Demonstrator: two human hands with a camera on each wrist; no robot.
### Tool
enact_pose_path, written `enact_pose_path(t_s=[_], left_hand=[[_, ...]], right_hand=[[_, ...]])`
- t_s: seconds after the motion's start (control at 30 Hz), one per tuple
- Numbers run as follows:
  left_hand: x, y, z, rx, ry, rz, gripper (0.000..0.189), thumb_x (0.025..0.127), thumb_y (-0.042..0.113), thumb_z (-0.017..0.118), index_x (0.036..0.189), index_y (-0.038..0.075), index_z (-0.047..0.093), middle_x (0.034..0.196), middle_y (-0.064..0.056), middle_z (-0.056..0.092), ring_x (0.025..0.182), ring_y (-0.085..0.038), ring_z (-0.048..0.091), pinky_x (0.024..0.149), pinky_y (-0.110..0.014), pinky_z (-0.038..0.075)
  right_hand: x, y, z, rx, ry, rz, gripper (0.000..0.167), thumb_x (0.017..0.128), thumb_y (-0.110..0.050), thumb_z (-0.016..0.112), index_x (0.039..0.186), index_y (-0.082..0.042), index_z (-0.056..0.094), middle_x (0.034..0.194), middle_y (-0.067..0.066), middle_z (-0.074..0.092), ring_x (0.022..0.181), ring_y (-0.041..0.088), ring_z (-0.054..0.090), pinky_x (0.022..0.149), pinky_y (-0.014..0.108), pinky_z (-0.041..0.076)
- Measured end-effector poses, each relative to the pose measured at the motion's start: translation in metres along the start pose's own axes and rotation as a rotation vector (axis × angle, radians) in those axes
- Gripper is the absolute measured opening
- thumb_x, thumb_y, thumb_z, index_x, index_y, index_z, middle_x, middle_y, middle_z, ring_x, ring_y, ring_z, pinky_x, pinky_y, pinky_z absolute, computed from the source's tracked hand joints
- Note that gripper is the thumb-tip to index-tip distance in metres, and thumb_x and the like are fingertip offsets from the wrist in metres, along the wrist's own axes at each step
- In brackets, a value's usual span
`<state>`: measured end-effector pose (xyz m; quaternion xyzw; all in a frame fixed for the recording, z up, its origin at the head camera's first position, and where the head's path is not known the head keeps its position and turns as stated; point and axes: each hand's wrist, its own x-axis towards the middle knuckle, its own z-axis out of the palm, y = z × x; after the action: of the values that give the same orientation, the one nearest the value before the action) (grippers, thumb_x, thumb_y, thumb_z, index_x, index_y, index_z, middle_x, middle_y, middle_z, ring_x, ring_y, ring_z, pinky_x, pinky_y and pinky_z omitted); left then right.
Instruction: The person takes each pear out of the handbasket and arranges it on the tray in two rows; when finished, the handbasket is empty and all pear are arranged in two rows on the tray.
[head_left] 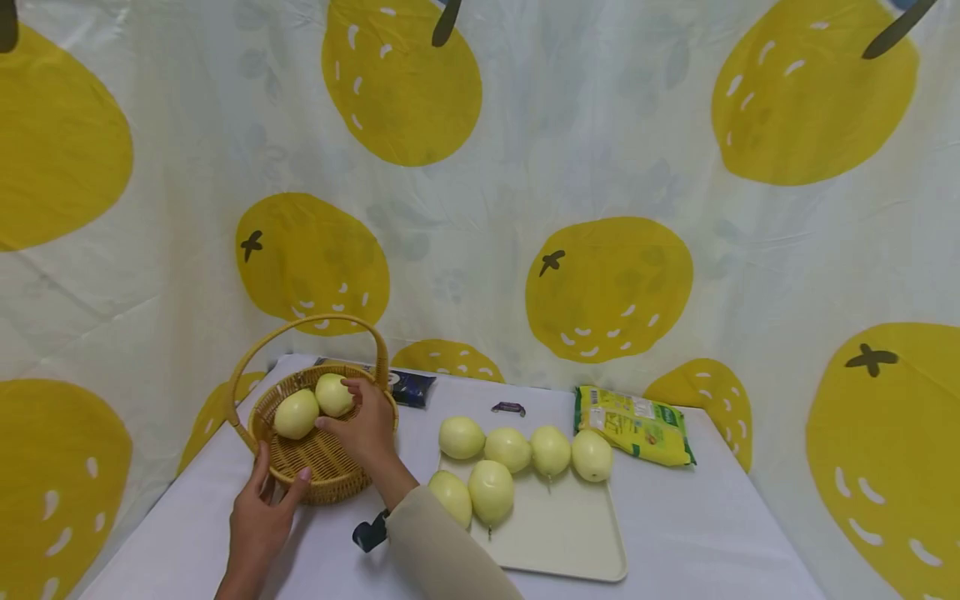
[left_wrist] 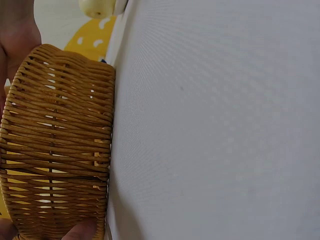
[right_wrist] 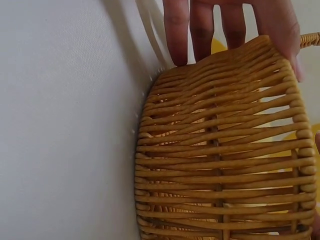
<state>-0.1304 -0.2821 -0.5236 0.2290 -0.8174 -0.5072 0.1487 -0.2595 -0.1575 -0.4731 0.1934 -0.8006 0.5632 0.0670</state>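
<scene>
A round wicker basket (head_left: 330, 492) with a tall arched handle stands on the left of the table. Inside, near its far side, lie two pale yellow pears, the left pear (head_left: 296, 414) beside the right pear (head_left: 332, 395). My right hand (head_left: 367, 421) reaches over the near right rim and holds the right pear, thumb low and fingers on its right side. With my left hand (head_left: 258, 512) I grip the basket's near left side. The right wrist view shows those fingers (right_wrist: 201, 37) against the woven wall, one at the rim.
Several more pears (head_left: 491, 492) sit on a cream tray (head_left: 570, 533) right of the basket. Behind the tray are a yellow-green packet (head_left: 636, 425) and a small dark purple item (head_left: 508, 408). A dark blue packet (head_left: 412, 387) lies behind the basket, before a fruit-print curtain (head_left: 465, 192).
</scene>
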Motion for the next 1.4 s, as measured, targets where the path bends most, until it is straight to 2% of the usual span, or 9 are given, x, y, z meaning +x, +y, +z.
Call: enact_pose_path(t_s=[0.23,0.47,0.63,0.73,0.87,1.13,1.4], left_hand=[[0.0,0.001,0.001,-0.002,0.008,-0.011,0.106,0.097,0.065,0.068,0.17,0.03,-0.001,0.178,-0.007,-0.002,0.155,-0.054,0.029,0.126,-0.058,0.036],[-0.001,0.001,0.001,-0.004,0.003,0.005,0.105,0.099,0.062,0.068,0.17,0.029,-0.002,0.178,-0.007,-0.003,0.155,-0.053,0.03,0.124,-0.054,0.037],[-0.001,0.0,-0.001,-0.001,0.004,0.013,0.104,0.099,0.062,0.068,0.17,0.03,-0.001,0.178,-0.006,-0.002,0.156,-0.051,0.031,0.124,-0.051,0.038],[-0.001,0.0,-0.002,-0.002,0.001,0.016,0.104,0.099,0.063,0.067,0.17,0.031,-0.001,0.178,-0.007,-0.002,0.155,-0.052,0.031,0.124,-0.053,0.037],[0.0,-0.001,0.0,-0.007,-0.006,0.016,0.104,0.099,0.062,0.068,0.17,0.032,-0.001,0.178,-0.008,-0.002,0.155,-0.053,0.031,0.125,-0.057,0.038],[0.001,-0.004,0.001,-0.012,-0.007,0.011,0.103,0.098,0.062,0.068,0.17,0.033,0.0,0.178,-0.007,-0.001,0.155,-0.052,0.031,0.125,-0.053,0.038],[0.0,-0.004,0.002,-0.016,0.002,0.022,0.102,0.099,0.06,0.068,0.171,0.032,0.001,0.178,-0.009,0.001,0.155,-0.052,0.032,0.123,-0.051,0.039]], right_hand=[[0.014,0.002,0.008,-0.052,-0.04,0.002,0.065,0.081,-0.024,0.096,0.139,-0.026,0.066,0.14,-0.004,0.068,0.131,0.019,0.064,0.105,0.031,0.06],[0.025,0.004,0.01,-0.129,-0.103,-0.026,0.069,0.083,-0.022,0.095,0.144,-0.023,0.063,0.144,0.002,0.066,0.133,0.022,0.063,0.108,0.036,0.059],[0.029,0.006,0.01,-0.117,-0.147,-0.024,0.073,0.083,-0.022,0.095,0.147,-0.022,0.061,0.147,0.002,0.065,0.136,0.023,0.061,0.112,0.04,0.058],[0.031,0.008,0.009,-0.104,-0.182,-0.028,0.074,0.084,-0.022,0.094,0.149,-0.023,0.059,0.15,0.002,0.063,0.139,0.025,0.06,0.113,0.041,0.057],[0.035,0.012,0.008,-0.119,-0.214,-0.039,0.076,0.083,-0.022,0.094,0.15,-0.025,0.057,0.152,0.001,0.062,0.14,0.023,0.059,0.116,0.04,0.055],[0.043,0.022,0.013,-0.172,-0.25,-0.07,0.079,0.082,-0.025,0.095,0.152,-0.025,0.057,0.153,-0.003,0.062,0.139,0.017,0.059,0.117,0.035,0.054],[0.047,0.025,0.015,-0.163,-0.278,-0.105,0.075,0.085,-0.019,0.093,0.151,-0.018,0.058,0.15,0.002,0.064,0.136,0.02,0.061,0.114,0.035,0.056]])
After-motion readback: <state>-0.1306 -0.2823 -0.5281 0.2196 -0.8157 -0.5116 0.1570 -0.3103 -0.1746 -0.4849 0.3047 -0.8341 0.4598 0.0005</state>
